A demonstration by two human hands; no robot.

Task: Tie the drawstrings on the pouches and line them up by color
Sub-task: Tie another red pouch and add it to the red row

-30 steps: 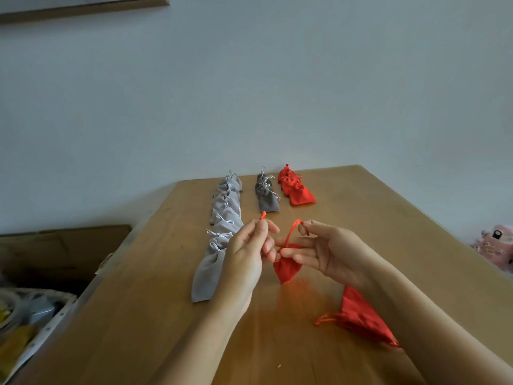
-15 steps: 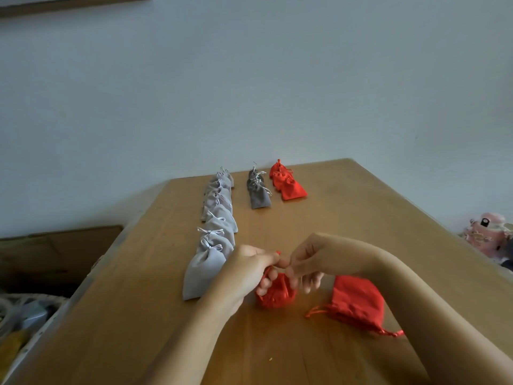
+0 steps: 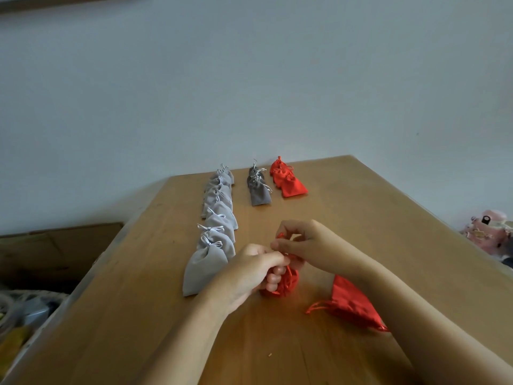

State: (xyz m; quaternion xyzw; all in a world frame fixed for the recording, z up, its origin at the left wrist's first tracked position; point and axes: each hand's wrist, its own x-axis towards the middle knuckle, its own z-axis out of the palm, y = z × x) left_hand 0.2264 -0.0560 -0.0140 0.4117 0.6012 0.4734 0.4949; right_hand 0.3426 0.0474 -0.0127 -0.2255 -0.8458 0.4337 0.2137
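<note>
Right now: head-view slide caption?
Left hand and right hand tie a red pouch near light-grey row, dark-grey row, red row.

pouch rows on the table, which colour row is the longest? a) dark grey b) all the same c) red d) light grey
d: the light grey row stretches far down the table toward the camera, while the dark grey row and red row are short clusters at the far edge.

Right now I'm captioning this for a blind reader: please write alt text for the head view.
Two hands tie a red pouch on a wooden table: the left hand grips it, the right hand pinches its drawstring. A second red pouch lies nearby; behind lie a light grey row, a dark grey row and a red row.
</note>
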